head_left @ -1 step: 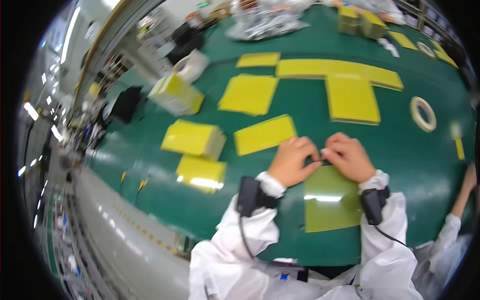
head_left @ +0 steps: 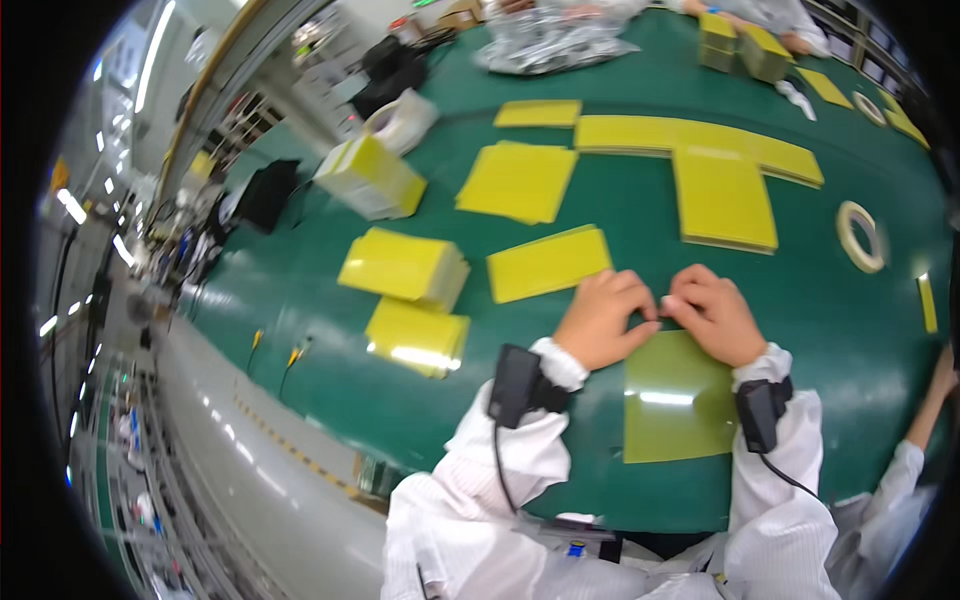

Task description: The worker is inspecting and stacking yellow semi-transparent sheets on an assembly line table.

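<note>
Left hand (head_left: 603,320) and right hand (head_left: 716,316) curl at a glossy, square-cornered sheet (head_left: 678,425).

left hand (head_left: 605,320): fingers (head_left: 629,291) curled; right hand (head_left: 718,318): fingers curled; thumbs pointing inward

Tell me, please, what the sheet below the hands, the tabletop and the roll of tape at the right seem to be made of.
Sheet: probably thin plastic or resin, smooth and glossy; it mirrors a light strip, and its olive tint suggests some translucency.
Tabletop: perhaps rubber or vinyl, smooth with a soft sheen; evenly green with blurred reflections.
Roll of tape: possibly paper, pale cream; plastic remains possible.
</note>
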A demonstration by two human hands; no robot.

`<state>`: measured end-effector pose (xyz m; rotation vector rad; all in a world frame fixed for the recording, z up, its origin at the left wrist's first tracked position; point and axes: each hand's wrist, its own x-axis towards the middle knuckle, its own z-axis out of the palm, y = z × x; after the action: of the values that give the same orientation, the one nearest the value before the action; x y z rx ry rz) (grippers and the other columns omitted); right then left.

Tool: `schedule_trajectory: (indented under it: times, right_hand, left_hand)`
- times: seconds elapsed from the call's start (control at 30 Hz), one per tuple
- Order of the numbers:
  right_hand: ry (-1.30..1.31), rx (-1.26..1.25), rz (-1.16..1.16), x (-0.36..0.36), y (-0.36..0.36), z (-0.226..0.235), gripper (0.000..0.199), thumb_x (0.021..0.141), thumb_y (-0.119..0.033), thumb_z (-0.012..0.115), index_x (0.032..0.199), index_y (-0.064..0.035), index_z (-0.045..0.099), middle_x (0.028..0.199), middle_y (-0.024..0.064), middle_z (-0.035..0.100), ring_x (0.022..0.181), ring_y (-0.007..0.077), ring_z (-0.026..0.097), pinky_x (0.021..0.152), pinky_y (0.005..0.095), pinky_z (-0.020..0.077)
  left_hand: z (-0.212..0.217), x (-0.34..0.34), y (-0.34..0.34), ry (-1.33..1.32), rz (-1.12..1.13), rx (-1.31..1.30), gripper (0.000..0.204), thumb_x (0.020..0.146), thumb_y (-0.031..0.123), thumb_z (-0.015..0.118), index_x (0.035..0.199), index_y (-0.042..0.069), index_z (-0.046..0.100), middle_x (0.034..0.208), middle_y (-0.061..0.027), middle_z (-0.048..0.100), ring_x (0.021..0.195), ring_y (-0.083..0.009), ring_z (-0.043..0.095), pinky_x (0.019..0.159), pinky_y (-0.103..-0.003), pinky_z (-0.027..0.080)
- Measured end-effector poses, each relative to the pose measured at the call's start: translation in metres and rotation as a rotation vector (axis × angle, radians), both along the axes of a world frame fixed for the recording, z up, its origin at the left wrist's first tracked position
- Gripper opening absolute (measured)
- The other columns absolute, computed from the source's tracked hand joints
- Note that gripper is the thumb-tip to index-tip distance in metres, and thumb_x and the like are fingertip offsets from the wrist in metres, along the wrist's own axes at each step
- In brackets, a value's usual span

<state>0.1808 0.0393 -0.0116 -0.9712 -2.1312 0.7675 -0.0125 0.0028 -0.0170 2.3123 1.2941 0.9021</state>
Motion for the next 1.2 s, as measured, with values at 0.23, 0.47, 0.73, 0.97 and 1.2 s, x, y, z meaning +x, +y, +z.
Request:
schedule_trajectory:
  times: [0.23,0.47,0.73,0.97,1.2]
  right_hand:
    - [-0.016,-0.143,0.021,0.002,-0.003,0.007,0.025,0.082,-0.022,0.059,0.064,-0.0039,0.062,0.073,0.0036,0.055,0.052,0.0205,0.048,0.049,0.0305,0.0357]
    - [-0.025,-0.158,0.050,0.002,-0.003,0.010,0.021,0.079,-0.019,0.062,0.067,-0.0022,0.061,0.070,0.0055,0.055,0.054,0.0194,0.049,0.049,0.0305,0.0362]
    - [-0.061,-0.144,0.065,0.005,-0.003,0.009,0.020,0.078,-0.020,0.063,0.064,-0.0054,0.061,0.073,0.0022,0.056,0.062,0.0182,0.051,0.060,0.0295,0.0360]
    - [-0.072,-0.175,0.045,0.002,-0.006,0.015,0.013,0.078,-0.021,0.062,0.082,-0.0091,0.066,0.081,0.0012,0.057,0.065,0.0178,0.052,0.067,0.0295,0.0355]
    - [-0.188,-0.171,0.004,0.002,-0.007,0.016,0.016,0.077,-0.019,0.062,0.090,-0.0106,0.067,0.084,0.0019,0.058,0.071,0.0184,0.054,0.072,0.0301,0.0357]
  left_hand:
    - [0.002,0.002,-0.003,-0.037,0.017,-0.066,0.011,0.071,0.019,0.066,0.073,0.013,0.057,0.083,-0.0015,0.050,0.082,-0.0231,0.045,0.079,-0.033,0.033]
    - [0.000,0.002,-0.004,-0.024,0.030,-0.049,0.011,0.073,0.019,0.066,0.074,0.012,0.057,0.083,-0.0020,0.050,0.081,-0.0229,0.046,0.080,-0.034,0.033]
    - [0.001,0.003,-0.003,-0.026,0.013,-0.054,0.013,0.073,0.020,0.066,0.076,0.011,0.057,0.083,-0.0028,0.050,0.081,-0.0235,0.046,0.079,-0.035,0.034]
    - [0.003,0.003,-0.005,-0.024,0.030,-0.068,0.014,0.072,0.019,0.067,0.077,0.011,0.057,0.083,-0.0028,0.050,0.081,-0.0234,0.046,0.079,-0.035,0.033]
    - [0.003,0.003,-0.004,-0.030,0.030,-0.054,0.014,0.072,0.019,0.067,0.077,0.011,0.057,0.083,-0.0025,0.050,0.082,-0.0231,0.046,0.079,-0.034,0.033]
